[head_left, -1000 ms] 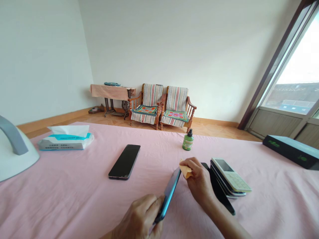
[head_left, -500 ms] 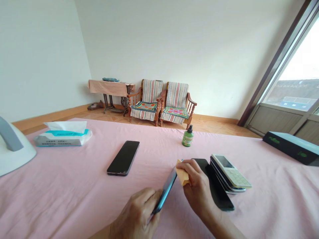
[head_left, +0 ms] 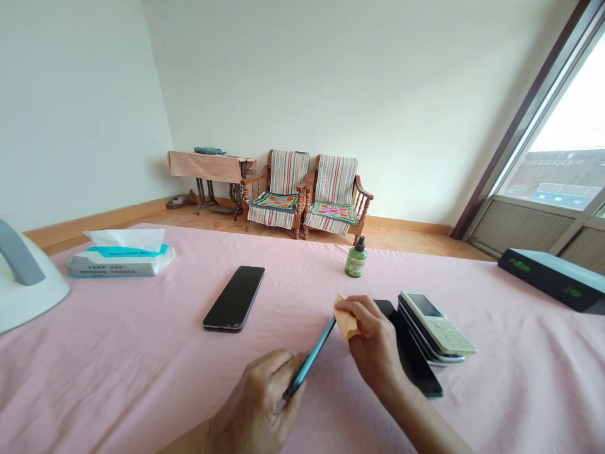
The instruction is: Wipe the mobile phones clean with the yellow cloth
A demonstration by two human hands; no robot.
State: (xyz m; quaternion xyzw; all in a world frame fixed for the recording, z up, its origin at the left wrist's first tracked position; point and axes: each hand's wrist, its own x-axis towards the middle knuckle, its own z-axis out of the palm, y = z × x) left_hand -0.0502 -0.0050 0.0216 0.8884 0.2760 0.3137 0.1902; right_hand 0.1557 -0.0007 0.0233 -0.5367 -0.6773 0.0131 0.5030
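Observation:
My left hand is closed around the lower end of a blue-edged phone, tilted so its narrow side shows. My right hand pinches a small yellow cloth at the phone's upper end; whether the two touch is hard to tell. Just right of that hand lies a black phone, partly hidden by it. Beside it is a stack of phones topped by a white keypad phone. Another dark phone lies face up to the left.
A green spray bottle stands toward the far edge of the pink-covered table. A tissue pack and a white-grey appliance are at left, a black box at right. Two chairs stand beyond.
The blue-edged phone has turned, now showing more of its narrow side. My right hand and the cloth have shifted slightly up. The left hand keeps its grip.

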